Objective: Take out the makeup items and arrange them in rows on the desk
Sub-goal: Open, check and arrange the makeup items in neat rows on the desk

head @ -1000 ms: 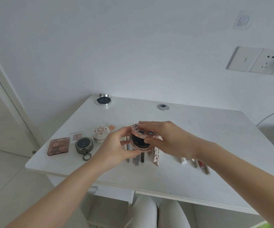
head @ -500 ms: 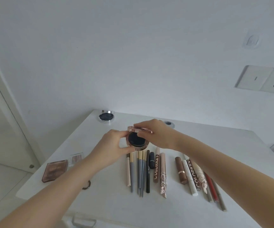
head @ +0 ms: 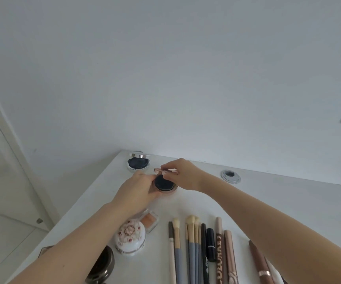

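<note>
A round pink compact with a dark inside sits on the white desk toward the back. My left hand grips its base from the left. My right hand pinches its raised lid from above. Just behind stands an open silver compact. Nearer me lie a white ornate compact, a small orange blush pan, a dark round compact and a row of brushes and pencils, with brown tubes partly hidden under my right forearm.
A metal cable grommet is set in the desk at the back right. The desk meets the white wall behind. Its left edge drops to the floor beside a door frame. A palette corner shows under my left forearm.
Both hands have carried the pink compact away from me toward the back of the desk and set its base down. The camera has tilted, so the rows now lie nearer the bottom.
</note>
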